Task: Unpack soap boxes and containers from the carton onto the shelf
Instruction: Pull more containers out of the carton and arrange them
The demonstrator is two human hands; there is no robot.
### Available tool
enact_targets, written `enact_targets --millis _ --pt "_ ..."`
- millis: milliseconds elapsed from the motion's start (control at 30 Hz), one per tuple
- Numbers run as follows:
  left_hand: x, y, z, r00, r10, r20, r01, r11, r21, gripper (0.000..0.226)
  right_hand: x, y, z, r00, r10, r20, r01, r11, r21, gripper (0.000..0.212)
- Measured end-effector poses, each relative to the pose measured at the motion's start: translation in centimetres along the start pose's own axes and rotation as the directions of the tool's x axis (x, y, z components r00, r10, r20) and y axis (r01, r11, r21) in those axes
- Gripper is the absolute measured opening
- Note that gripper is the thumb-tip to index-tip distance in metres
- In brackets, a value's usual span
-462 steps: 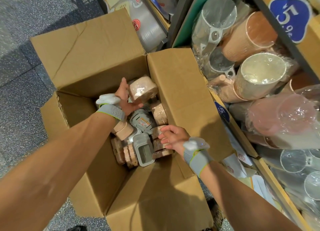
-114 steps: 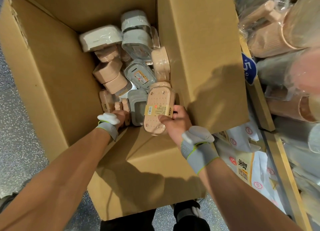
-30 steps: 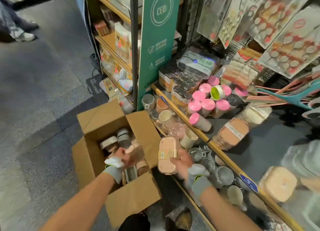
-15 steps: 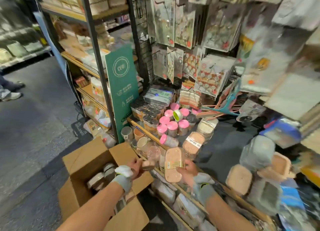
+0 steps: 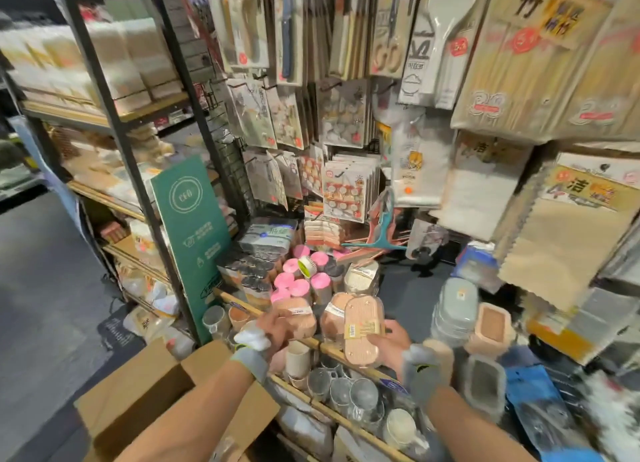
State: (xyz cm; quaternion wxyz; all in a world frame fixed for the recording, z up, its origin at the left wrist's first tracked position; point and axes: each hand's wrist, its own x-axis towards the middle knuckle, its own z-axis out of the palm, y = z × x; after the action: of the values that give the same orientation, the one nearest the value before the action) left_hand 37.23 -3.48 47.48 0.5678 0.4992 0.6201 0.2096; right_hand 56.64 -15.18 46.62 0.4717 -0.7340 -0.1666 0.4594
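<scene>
Head view: the right hand sits at about 5 o'clock from the centre of the picture. Its fingers are curled round the lower end of a pink soap box, which stands upright with a yellow label across its middle. At 9 o'clock from it, the left hand grips a second, wrapped tan soap box that carries a white label; motion blur hides how the single fingers lie. Both boxes hang over the front edge of the dark shelf, not resting on it. The open carton stands on the floor at 7 o'clock, under the left forearm. Pink-lidded jars stand at 12 o'clock from the left hand. A stack of grey containers rises at 2 o'clock from the right hand.
</scene>
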Motion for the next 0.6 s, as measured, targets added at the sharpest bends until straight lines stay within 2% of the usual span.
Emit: enact_targets --millis 67,167,300,433,500,567,600 --pt "-0.1 0.8 0.6 0.999 -0.013 0.045 0.016 0.998 -0.057 0.022 0.2 -0.5 -1.4 0.999 -0.001 -0.044 0.003 0.999 0.049 0.02" --pt "-0.3 2.7 2.1 0.987 -0.056 0.15 0.083 0.98 -0.182 0.023 -0.1 -1.6 -3.7 0.994 -0.026 -0.107 0.036 0.995 0.091 0.037" --pt "-0.9 4.9 4.3 0.97 -0.091 0.224 0.152 0.95 -0.272 0.015 0.0 -2.0 -6.0 0.99 -0.044 -0.134 0.059 0.993 0.105 0.038" --pt "-0.7 5.6 5.8 0.957 -0.105 0.269 0.155 0.973 -0.172 0.032 -0.1 -2.5 -7.6 0.987 -0.024 -0.161 0.046 0.989 0.14 0.034" --pt "-0.4 5.8 6.4 0.944 -0.111 0.311 0.138 0.988 -0.063 0.034 0.0 -2.6 -8.2 0.988 -0.016 -0.152 0.039 0.988 0.152 0.031" --pt "-0.1 6.1 6.8 0.938 -0.03 0.345 0.019 0.999 0.035 0.045 0.5 -2.4 -8.7 0.991 -0.005 -0.134 0.028 0.985 0.172 0.03" --pt "-0.2 6.2 7.1 0.93 0.037 0.365 -0.071 0.994 0.08 0.058 0.7 -2.3 -8.9 0.992 0.008 -0.127 0.017 0.981 0.194 0.034"
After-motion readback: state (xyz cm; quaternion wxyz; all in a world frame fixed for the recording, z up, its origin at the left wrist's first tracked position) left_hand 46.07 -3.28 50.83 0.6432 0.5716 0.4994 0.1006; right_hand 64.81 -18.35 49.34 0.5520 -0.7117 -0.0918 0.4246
